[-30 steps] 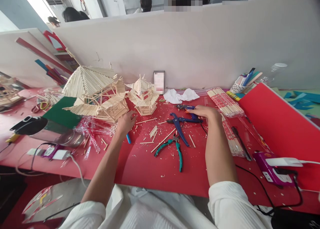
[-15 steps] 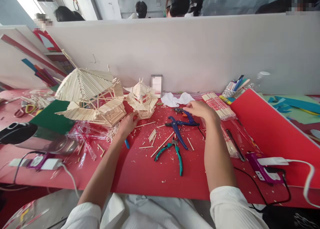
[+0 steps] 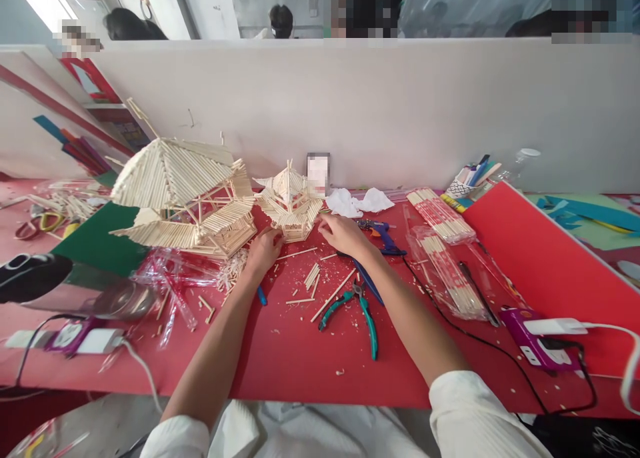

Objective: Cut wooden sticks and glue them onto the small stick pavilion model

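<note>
A small pagoda built of wooden sticks (image 3: 291, 203) stands on the red table (image 3: 290, 351) near the back wall. My left hand (image 3: 263, 248) rests on the table at the pagoda's front left corner, fingers loosely bent and apart, holding nothing that I can see. My right hand (image 3: 343, 235) lies just right of the pagoda, fingers stretched toward its base and empty. A blue glue gun (image 3: 381, 231) lies on the table right of that hand. Loose cut sticks (image 3: 313, 276) lie between my hands.
A large stick-built house (image 3: 175, 191) stands left on a green sheet (image 3: 95, 245). Green-handled pliers (image 3: 357, 306) and blue pliers (image 3: 369, 281) lie by my right forearm. Packs of sticks (image 3: 440, 215), a purple power strip (image 3: 537, 338) and a raised red board (image 3: 550, 258) lie to the right.
My right hand has left the glue gun and moved left to the small pagoda. The left hand has shifted slightly toward the pagoda's base. The camera has tilted a little.
</note>
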`<state>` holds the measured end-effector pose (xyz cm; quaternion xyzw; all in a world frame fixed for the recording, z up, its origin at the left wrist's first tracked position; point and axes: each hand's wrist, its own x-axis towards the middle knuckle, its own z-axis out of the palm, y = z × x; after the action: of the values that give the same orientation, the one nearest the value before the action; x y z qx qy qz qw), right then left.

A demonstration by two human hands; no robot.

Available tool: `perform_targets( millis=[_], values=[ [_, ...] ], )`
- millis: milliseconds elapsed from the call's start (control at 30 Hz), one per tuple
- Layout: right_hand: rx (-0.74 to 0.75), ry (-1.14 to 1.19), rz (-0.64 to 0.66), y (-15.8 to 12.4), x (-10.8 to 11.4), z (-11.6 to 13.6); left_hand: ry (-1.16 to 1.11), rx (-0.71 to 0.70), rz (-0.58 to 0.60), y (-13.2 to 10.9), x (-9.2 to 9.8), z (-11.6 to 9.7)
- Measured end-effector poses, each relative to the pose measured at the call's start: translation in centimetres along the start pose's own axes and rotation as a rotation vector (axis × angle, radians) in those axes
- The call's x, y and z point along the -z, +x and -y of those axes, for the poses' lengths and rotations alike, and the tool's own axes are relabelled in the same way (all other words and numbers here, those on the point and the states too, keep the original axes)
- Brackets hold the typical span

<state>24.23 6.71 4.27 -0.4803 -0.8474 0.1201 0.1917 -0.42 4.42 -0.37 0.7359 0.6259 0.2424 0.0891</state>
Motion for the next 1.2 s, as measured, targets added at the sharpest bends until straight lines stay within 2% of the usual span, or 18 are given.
perform_targets(
  millis=[333, 667, 967, 1200],
  values=[
    [0.02, -0.045, 0.06, 0.0, -0.7, -0.3, 0.03, 0.004, 0.03, 0.0, 0.2, -0.4],
    [0.075, -0.033, 0.069, -0.1, -0.5, -0.7, 0.103, 0.017, 0.051, 0.0, 0.2, -0.4],
    [0.188, -0.069, 0.237, -0.5, 1.2, -0.3, 0.051, 0.003, 0.06, -0.7, 0.4, 0.3],
    [0.158, -0.048, 0.346, -1.0, 2.8, -0.1, 0.062, -0.021, 0.055, -0.9, 0.1, 0.6]
  ],
)
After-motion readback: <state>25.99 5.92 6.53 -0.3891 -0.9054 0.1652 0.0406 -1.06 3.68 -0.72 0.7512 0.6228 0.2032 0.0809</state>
